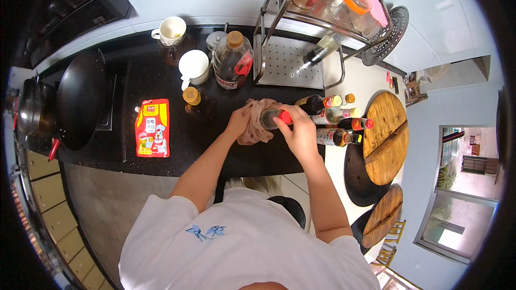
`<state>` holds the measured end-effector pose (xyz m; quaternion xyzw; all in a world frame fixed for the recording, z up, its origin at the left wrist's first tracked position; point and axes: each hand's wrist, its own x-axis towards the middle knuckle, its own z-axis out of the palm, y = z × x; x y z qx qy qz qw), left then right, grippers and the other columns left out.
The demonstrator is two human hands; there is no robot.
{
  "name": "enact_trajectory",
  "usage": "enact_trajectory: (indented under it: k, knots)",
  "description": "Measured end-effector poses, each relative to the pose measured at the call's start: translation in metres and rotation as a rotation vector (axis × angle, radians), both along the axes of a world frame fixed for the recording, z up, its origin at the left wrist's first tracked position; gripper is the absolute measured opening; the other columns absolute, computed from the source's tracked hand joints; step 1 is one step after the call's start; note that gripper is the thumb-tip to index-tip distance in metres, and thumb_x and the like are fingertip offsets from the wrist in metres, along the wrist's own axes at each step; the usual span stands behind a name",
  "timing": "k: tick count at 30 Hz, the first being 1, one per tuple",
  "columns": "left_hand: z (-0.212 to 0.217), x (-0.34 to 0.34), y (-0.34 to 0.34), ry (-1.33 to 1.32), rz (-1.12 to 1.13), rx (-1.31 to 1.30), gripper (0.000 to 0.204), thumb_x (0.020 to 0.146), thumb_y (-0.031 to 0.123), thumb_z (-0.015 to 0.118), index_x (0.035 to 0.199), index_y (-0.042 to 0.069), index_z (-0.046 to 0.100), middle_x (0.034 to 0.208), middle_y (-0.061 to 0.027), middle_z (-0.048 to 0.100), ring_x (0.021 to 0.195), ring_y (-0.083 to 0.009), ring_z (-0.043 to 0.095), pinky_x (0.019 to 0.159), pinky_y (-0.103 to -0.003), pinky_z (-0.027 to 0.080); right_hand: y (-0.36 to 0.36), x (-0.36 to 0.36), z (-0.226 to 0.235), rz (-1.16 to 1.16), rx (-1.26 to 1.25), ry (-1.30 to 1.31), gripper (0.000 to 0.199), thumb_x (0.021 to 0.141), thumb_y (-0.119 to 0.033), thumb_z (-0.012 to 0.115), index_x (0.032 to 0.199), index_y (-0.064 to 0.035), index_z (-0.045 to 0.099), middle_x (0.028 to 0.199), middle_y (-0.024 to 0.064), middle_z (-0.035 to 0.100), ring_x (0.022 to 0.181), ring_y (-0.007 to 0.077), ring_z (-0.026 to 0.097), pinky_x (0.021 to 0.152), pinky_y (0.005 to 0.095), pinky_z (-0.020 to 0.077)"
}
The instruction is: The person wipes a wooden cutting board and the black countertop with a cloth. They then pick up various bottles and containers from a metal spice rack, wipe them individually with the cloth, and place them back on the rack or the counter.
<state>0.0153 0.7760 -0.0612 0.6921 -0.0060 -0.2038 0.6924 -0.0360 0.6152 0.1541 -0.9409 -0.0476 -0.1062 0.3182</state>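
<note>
Over the black countertop (204,156), my left hand (237,123) is closed on a crumpled pinkish cloth (255,132). The cloth wraps part of a small clear glass bottle (268,119) with a red cap, which lies tilted against it. My right hand (299,133) grips the bottle at its red cap (285,117), thumb and fingers around it. What the bottle contains is too small to tell. Just right of my right hand stand several sauce bottles (334,115) with yellow, red and dark caps. A dark bottle with a yellow cap (192,95) stands to the left of the cloth.
A red and yellow pouch (152,129) lies on the left. Behind are two white mugs (194,67) (172,30) and a large dark bottle (233,64). A metal rack (295,64) with jars stands at the back. Further left is a black wok (80,99); wooden lids (386,138) are at right.
</note>
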Motion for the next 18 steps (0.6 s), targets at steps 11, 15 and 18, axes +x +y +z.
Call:
enact_trajectory:
  k: [11, 15, 18]
  knots:
    - [0.069, 0.003, -0.041, -0.154, -0.225, -0.214, 0.031, 0.097, 0.014, 0.042, 0.111, -0.005, 0.062, 0.092, -0.0163, 0.066, 0.088, -0.0193, 0.062, 0.079, -0.032, 0.049, 0.012, -0.017, -0.005, -0.221, -0.346, 0.155, 0.049, 0.086, -0.032, 0.072, 0.117, -0.0002, 0.051, 0.122, 0.0222, 0.054, 0.097, 0.0375, 0.061, 0.081, 0.0462, 0.0482]
    - [-0.001, -0.007, -0.038, -0.054, -0.237, -0.166, 0.029, 0.098, 0.014, 0.049, 0.12, 0.0, 0.061, 0.121, -0.0088, 0.065, 0.105, -0.0197, 0.063, 0.091, -0.035, 0.05, 0.023, -0.015, 0.009, -0.248, -0.574, 0.343, 0.044, 0.088, -0.044, 0.067, 0.1, -0.0042, 0.052, 0.094, 0.016, 0.065, 0.076, 0.0318, 0.066, 0.068, 0.0436, 0.047]
    - [0.01, -0.011, -0.037, -0.023, -0.112, -0.19, 0.03, 0.099, 0.017, 0.049, 0.118, -0.004, 0.061, 0.107, -0.0125, 0.066, 0.1, -0.0197, 0.062, 0.088, -0.034, 0.049, 0.012, -0.015, 0.004, -0.23, -0.644, 0.355, 0.037, 0.089, -0.039, 0.068, 0.092, -0.0061, 0.051, 0.076, 0.0117, 0.064, 0.069, 0.0294, 0.066, 0.064, 0.0426, 0.046]
